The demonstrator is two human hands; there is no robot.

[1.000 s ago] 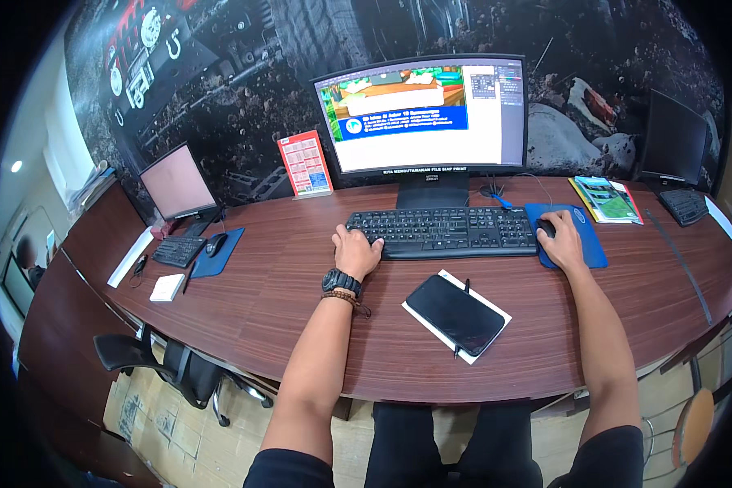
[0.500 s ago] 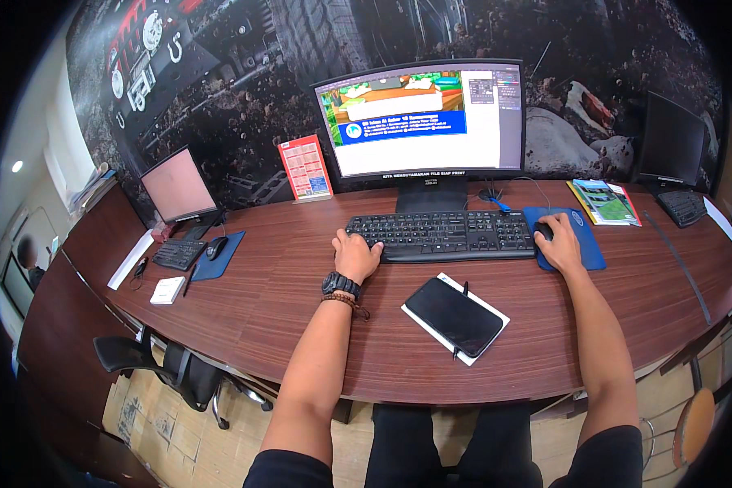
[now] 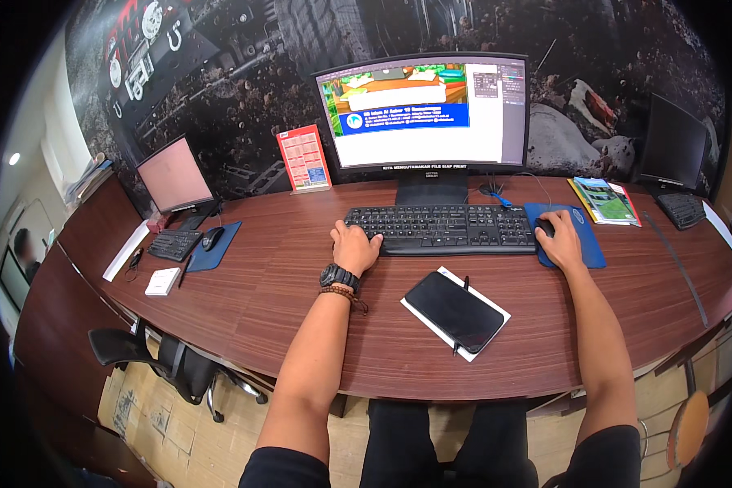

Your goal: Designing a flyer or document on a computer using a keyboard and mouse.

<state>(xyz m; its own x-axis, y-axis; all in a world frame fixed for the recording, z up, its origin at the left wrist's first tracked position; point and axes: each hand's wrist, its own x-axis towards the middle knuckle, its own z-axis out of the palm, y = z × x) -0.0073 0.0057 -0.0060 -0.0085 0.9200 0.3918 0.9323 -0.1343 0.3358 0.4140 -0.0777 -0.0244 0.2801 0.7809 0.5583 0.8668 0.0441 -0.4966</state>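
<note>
Head view: at centre, the left hand rests with loosely bent fingers on the left end of the keyboard; right of centre, the right hand grasps a mouse (dark, on a blue mat). Below centre lies a phone.
</note>
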